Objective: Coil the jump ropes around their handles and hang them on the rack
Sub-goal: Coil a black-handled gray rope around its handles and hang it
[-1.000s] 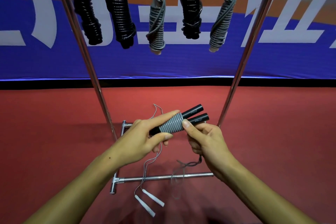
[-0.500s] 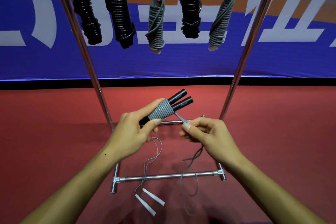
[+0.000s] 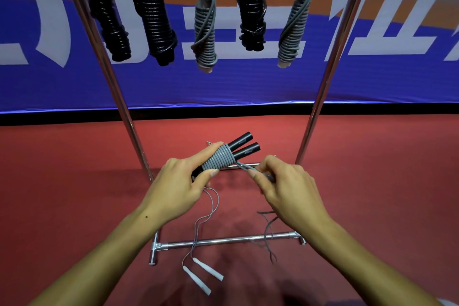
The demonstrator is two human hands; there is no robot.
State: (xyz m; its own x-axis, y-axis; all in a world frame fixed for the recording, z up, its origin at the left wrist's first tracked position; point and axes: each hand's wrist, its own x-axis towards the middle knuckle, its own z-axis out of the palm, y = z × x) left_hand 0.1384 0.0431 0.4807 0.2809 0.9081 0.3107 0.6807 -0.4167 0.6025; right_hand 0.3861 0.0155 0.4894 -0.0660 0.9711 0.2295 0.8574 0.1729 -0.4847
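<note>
Behind rack (image 3: 330,64), banner (image 3: 248,82) lettering unreadable; handles' (image 3: 244,148) logos illegible.

Red floor (image 3: 74,181), blue banner wall (image 3: 49,87)

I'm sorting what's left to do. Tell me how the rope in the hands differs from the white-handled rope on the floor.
The held rope has black handles side by side with grey cord coiled round them; the floor rope has white handles and its thin cord trails loose, uncoiled. The held one is gripped by the left hand while the right hand pinches its cord; the floor one lies untouched. Neither hangs on the rack yet.
</note>
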